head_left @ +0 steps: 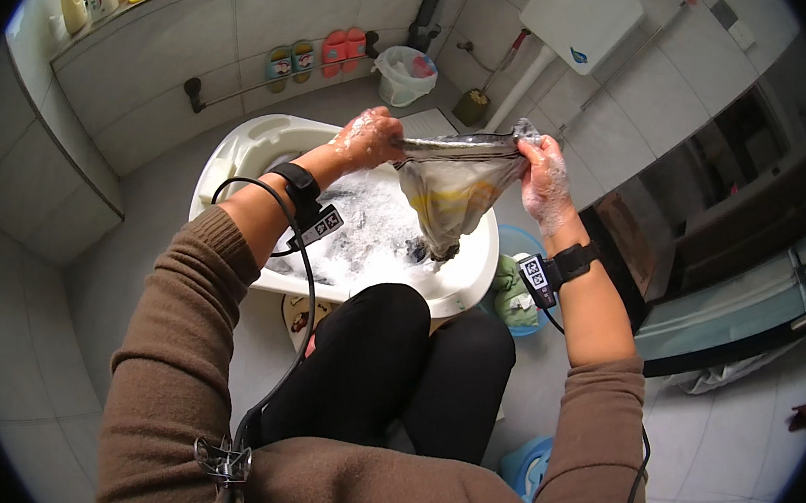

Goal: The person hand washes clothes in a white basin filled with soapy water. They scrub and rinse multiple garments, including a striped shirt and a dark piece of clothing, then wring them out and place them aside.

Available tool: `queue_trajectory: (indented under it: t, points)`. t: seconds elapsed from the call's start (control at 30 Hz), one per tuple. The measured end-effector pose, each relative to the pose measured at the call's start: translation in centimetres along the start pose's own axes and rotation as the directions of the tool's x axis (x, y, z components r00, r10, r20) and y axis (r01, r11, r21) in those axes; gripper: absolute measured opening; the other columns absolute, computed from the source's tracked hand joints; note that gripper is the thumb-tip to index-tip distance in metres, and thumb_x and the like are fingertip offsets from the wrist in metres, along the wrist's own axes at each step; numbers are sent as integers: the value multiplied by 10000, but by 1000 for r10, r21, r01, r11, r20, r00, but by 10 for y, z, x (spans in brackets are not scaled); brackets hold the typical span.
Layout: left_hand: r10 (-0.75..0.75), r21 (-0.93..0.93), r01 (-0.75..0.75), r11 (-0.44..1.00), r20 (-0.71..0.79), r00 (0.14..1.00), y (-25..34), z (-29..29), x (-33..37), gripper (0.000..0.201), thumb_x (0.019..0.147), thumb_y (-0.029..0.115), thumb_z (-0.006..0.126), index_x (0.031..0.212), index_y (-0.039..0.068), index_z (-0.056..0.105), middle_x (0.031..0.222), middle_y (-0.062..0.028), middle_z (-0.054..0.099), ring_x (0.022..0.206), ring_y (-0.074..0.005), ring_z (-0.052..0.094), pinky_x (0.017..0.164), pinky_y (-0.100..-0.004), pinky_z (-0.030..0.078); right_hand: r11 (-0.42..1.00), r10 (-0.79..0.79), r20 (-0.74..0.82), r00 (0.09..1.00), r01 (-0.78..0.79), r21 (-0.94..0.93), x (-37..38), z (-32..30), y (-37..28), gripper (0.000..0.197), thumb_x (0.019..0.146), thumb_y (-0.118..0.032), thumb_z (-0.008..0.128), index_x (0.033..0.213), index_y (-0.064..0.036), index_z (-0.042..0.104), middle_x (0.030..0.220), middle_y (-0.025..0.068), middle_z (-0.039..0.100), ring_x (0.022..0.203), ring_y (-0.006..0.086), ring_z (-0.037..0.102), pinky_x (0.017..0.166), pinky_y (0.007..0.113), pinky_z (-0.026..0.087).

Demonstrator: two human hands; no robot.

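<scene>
Grey, yellow-streaked cloth (451, 193), top edge stretched taut, hanging over the white oval plastic tub (476, 285) | sudsy left hand (368, 140) clamped on one end | sudsy right hand (544, 180) clenching the other!

Yellow-streaked grey cloth (451, 196), white tub (480, 265)

A grey cloth (460, 193) with yellow marks is held stretched over a white tub (475, 278).
Its upper edge is gripped by the foam-flecked left hand (368, 140) and right hand (545, 180); white suds (362, 226) are held in the tub.
</scene>
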State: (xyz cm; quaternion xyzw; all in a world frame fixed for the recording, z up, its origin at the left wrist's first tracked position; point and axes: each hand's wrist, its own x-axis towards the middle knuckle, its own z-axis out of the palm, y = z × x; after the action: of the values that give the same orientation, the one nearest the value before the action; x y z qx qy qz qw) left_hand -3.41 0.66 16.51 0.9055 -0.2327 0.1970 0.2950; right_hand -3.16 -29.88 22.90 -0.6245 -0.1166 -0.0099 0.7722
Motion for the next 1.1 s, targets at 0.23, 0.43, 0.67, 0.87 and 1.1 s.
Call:
queue_trajectory:
  t: [0.23, 0.43, 0.67, 0.87, 1.1]
  points:
    - [-432, -318, 406, 857, -13, 902, 12, 15, 19, 363, 850, 313, 661, 1044, 37, 527, 974, -224, 633, 934, -382, 612, 814, -433, 485, 998, -34, -21, 999, 33, -45, 6, -19, -32, 107, 895, -80, 608, 888, -88, 502, 834, -9, 551, 719, 84, 479, 683, 250, 417]
    - [-153, -132, 172, 976, 145, 978, 25, -20, 21, 410, 906, 426, 624, 1123, 100, 499, 981, -221, 657, 945, -402, 626, 785, -469, 484, 991, -63, -39, 997, 57, -123, 17, -40, -52, 107, 925, -74, 600, 952, -91, 497, 895, 3, 558, 809, 116, 517, 759, 269, 444]
    - [35, 254, -81, 964, 182, 983, 8, -26, 23, 261, 814, 261, 710, 985, 85, 620, 943, -111, 630, 930, -352, 630, 763, -464, 517, 951, -155, -59, 986, 133, -281, 35, -67, -64, 157, 882, -48, 643, 916, -89, 496, 848, -23, 507, 761, 83, 448, 710, 240, 393]
    - [-82, 394, 119, 911, -111, 990, -5, -55, 76, 246, 858, 343, 662, 925, 107, 675, 950, -125, 661, 901, -331, 650, 759, -438, 537, 931, -315, -181, 932, 267, -247, 83, -84, -120, 157, 860, -9, 623, 954, -59, 508, 909, 19, 538, 842, 129, 497, 795, 284, 428]
    - [58, 274, 75, 959, -450, 891, -22, -91, 133, 200, 896, 249, 644, 1030, 106, 683, 1045, -106, 676, 906, -304, 662, 785, -385, 542, 926, -377, -240, 894, 365, -96, 122, -138, -160, 172, 931, -135, 616, 1013, -39, 499, 1012, 96, 600, 966, 216, 588, 920, 367, 465]
